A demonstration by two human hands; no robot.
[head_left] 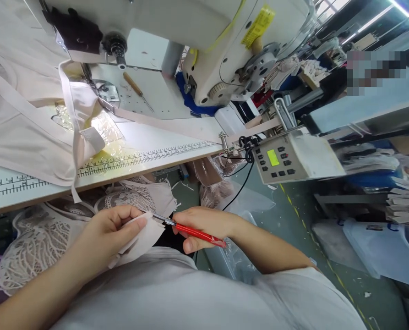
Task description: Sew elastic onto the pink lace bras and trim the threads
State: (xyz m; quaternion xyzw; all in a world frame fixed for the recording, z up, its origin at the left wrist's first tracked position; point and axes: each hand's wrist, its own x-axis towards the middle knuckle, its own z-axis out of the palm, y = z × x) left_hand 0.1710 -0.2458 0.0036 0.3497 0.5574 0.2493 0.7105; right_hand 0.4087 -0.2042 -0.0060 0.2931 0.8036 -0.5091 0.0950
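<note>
A big white surface [145,142] runs from the left edge to the middle of the frame, with ruler marks along its front. A large sewing machine [190,23] stands on it at the top. Pale clothes [22,123] lie on it at the left. Lacy clothes [39,247] sit lower, at the lower left, near the left arm. A box with buttons [293,160] is at the middle right.

The right hand [207,222] is in the lower middle; its grip is closed around a red tool [197,234] with a shiny metal end. The left hand [110,229], just beside it on the left, has its grip pinched on a small pale cloth [145,238]. The metal end points at the cloth by the left fingertips; I can't tell if they touch. A wooden-handled poker [133,85] lies under the machine, in the upper middle
</note>
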